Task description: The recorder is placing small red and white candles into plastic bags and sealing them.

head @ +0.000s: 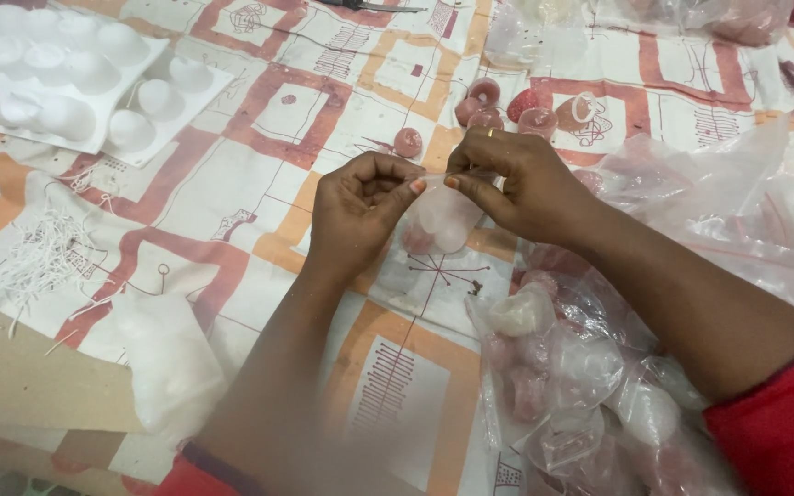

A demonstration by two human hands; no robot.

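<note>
Head view: a small clear pouch (443, 219) with a pink candle inside is pinched at its top edge by the left hand (357, 213) and right hand (518, 184), above the patterned cloth (259, 174). More pink candles (507, 108) lie just beyond.
</note>
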